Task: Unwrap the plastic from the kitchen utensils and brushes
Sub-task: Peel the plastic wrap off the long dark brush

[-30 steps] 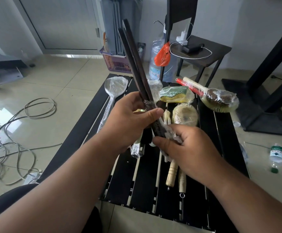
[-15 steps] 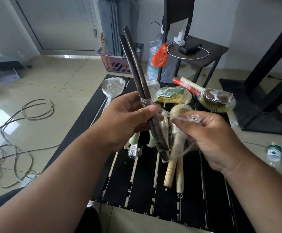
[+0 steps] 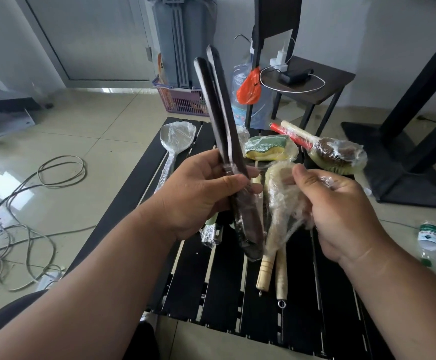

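My left hand (image 3: 201, 193) grips a pair of dark wooden utensils (image 3: 219, 110) upright above the black slatted table (image 3: 211, 294); clear plastic wrap (image 3: 287, 203) still clings to their lower ends. My right hand (image 3: 341, 211) pinches a bunched strip of that wrap, pulled out to the right. On the table lie a wrapped metal spoon (image 3: 178, 137), a wrapped green-and-yellow sponge (image 3: 268, 148), a wrapped round brush with a red handle (image 3: 333, 152) and two wooden-handled brushes (image 3: 271, 266) partly hidden behind my hands.
Behind the table are a purple basket (image 3: 183, 100), a large water bottle with an orange bag (image 3: 248, 87) and a dark side table (image 3: 313, 79) with a charger. Cables (image 3: 30, 203) lie on the floor left. A small bottle (image 3: 428, 240) stands on the floor right.
My right hand has risen from low on the utensils and drawn the plastic wrap up and out to the right. The left hand has held the utensils nearly still.
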